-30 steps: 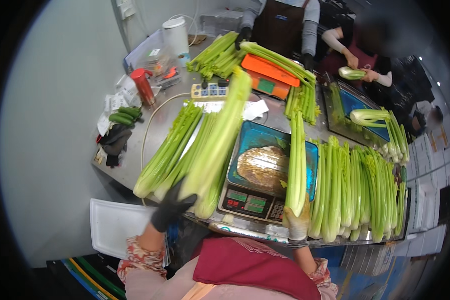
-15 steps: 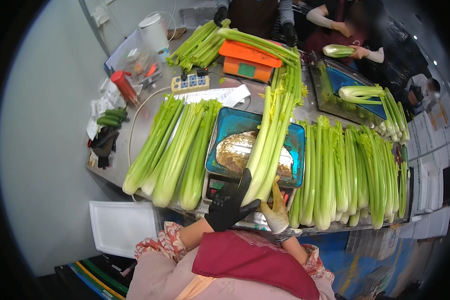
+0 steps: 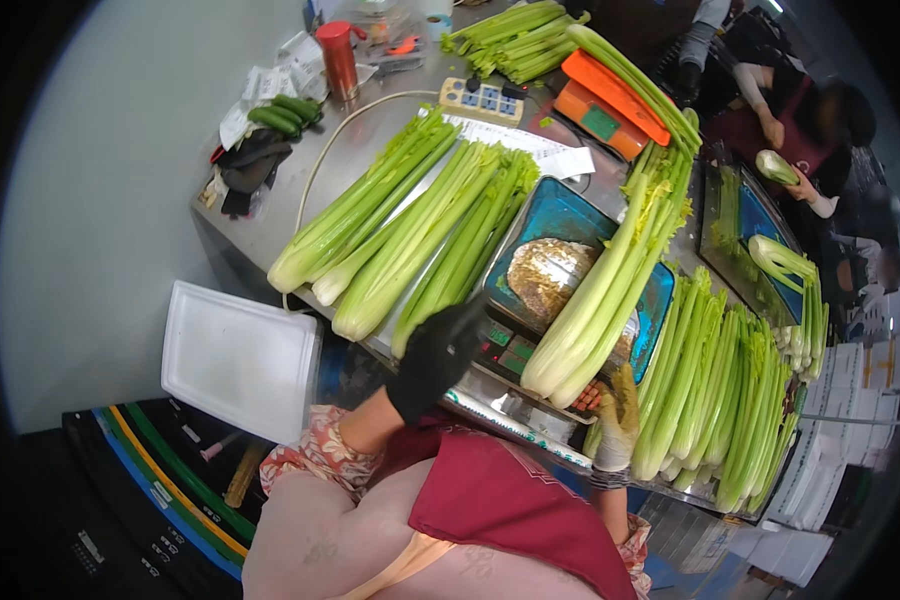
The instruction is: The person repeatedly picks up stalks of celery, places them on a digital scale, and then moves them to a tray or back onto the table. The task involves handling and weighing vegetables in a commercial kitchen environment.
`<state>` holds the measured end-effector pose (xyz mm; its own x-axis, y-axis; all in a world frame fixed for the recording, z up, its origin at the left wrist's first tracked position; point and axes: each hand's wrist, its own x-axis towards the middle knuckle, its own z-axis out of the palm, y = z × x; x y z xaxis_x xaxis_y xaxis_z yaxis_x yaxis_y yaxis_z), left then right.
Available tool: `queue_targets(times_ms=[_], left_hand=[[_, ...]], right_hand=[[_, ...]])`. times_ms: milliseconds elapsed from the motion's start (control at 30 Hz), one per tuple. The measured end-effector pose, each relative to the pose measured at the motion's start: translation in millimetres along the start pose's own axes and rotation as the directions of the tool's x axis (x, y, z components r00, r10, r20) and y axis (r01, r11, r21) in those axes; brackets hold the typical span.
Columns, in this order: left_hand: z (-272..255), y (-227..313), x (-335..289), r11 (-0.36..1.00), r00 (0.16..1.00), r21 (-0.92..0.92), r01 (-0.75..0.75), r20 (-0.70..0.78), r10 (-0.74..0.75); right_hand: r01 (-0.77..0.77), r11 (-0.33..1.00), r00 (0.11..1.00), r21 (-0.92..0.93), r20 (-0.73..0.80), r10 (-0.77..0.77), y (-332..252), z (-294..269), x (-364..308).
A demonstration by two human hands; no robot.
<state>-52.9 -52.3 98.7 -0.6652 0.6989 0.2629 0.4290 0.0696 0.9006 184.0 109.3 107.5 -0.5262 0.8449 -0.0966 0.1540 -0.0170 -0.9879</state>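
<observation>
A large bunch of celery (image 3: 592, 310) lies slantwise across the blue tray (image 3: 660, 305) of a weighing scale, its pale root end toward me. My left hand (image 3: 435, 360), in a black glove, is off that bunch, over the scale's left front corner and close to the root ends of the left celery row (image 3: 395, 265). Motion smears its fingers. My right hand (image 3: 618, 425), in a stained pale glove, holds nothing; its fingers stretch up beside the scale's keypad, right of the weighed bunch's root end.
Many celery bunches (image 3: 700, 385) line the table's right side. An orange scale (image 3: 600, 115) bears celery farther back. A power strip (image 3: 482, 100), red flask (image 3: 338, 62) and cucumbers (image 3: 285, 117) lie at the far left. A white lid-like tray (image 3: 238, 360) is left of me. Other people work across the table.
Both hands have let go of the celery bunch on the scale. My left hand has moved left, the right hand slightly right and down. The whole view has turned and shifted.
</observation>
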Motion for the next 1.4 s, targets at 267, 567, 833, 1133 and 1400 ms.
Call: queue_targets(times_ms=[267,567,833,1133,1400], left_hand=[[-69,-3,2,0.966,0.962,-0.233,0.115,-0.218,-0.167],[-73,-2,0,0.934,0.963,-0.303,0.188,-0.129,-0.236],[-54,-5,-1,0.836,0.950,-0.465,0.292,0.043,-0.308],[30,-24,-24,0.731,0.801,-0.477,0.488,0.577,-0.158],[64,0,0,0.270,0.426,-0.348,0.898,0.844,-0.327]], right_hand=[[-0.070,0.997,0.996,-0.031,-0.066,0.068,-22,-1,-2],[-0.065,0.998,0.996,-0.015,-0.062,0.064,-22,9,-5],[-0.065,0.998,0.995,0.012,-0.075,0.065,-15,9,-15],[-0.091,0.991,0.994,0.095,-0.053,0.096,-11,9,-15],[0.157,0.720,0.985,-0.676,0.158,-0.066,-69,41,28]])
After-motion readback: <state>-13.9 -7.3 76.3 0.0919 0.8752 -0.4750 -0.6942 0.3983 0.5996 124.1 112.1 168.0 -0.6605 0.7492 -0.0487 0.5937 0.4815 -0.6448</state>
